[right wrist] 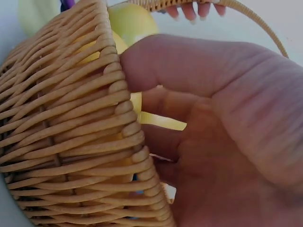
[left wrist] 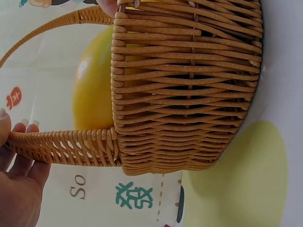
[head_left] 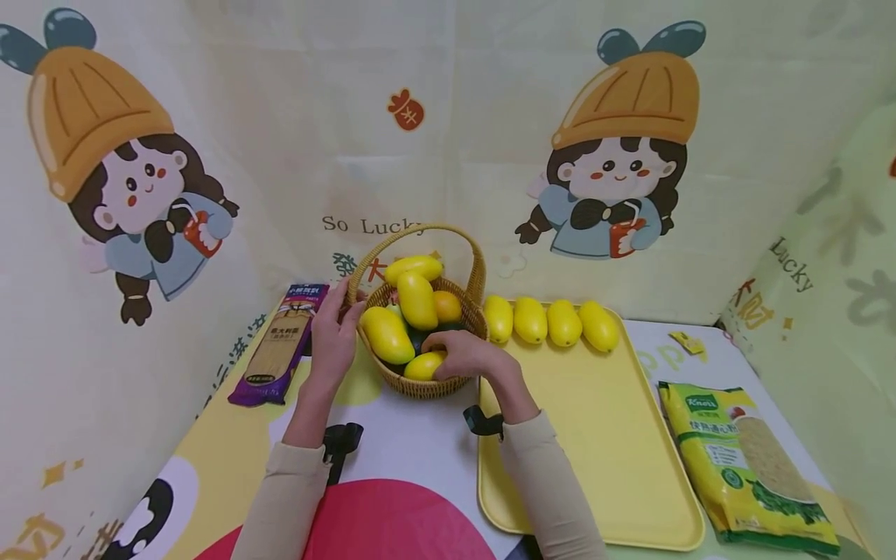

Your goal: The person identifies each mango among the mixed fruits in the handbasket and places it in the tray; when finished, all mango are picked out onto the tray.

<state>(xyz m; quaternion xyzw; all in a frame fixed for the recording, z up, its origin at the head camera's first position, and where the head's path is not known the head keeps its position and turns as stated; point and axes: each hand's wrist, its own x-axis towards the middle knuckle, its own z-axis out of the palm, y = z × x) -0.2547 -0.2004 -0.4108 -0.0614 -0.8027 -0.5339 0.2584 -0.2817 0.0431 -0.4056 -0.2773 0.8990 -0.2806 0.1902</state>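
Observation:
A wicker basket [head_left: 418, 387] filled with yellow mangoes [head_left: 416, 299] stands at the back of the table, an orange-coloured round fruit [head_left: 448, 308] among them. My left hand [head_left: 334, 334] grips the left side of the basket's arched handle [left wrist: 61, 146], its fingertips curled round the wicker. Inside the front right rim, my right hand [head_left: 463, 355] holds a mango [head_left: 423, 366] between thumb and fingers. In the right wrist view the thumb presses that fruit right at the rim, while the fingertips are mostly hidden inside the basket.
Several mangoes [head_left: 564, 322] lie in a row along the far edge of a yellow tray [head_left: 574, 443] to the right. A purple noodle pack [head_left: 280, 342] is left of the basket. At the far right lie a Knorr bag [head_left: 745, 467] and a small yellow packet [head_left: 687, 342].

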